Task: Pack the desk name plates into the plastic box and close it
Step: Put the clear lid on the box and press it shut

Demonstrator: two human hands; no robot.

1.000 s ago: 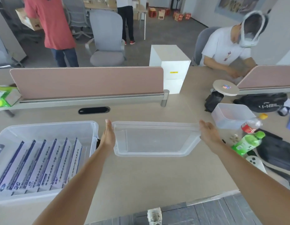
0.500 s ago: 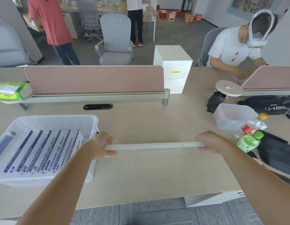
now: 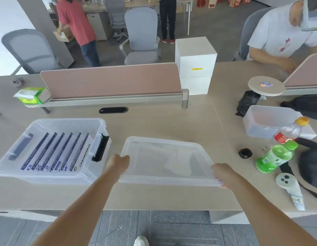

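lid (image 3: 164,158) pinched at both near corners by left hand (image 3: 118,162) and right hand (image 3: 223,174), above worktop's near edge | box (image 3: 47,176) with plates (image 3: 56,153) at left edge, open | risk: thin lid flexing, landing skewed, snagging black latch (image 3: 100,148)

Lighting: bright, even and diffuse; shadows on the desk (image 3: 154,125) are faint and soft, with a strong white wash at the upper left edge and mild sheen on the clear lid (image 3: 164,157). Image quality: wide-angle bending toward the frame edges, straight desk lines curving. General softness, with slight smear on the green bottle (image 3: 273,157) and far-right items.
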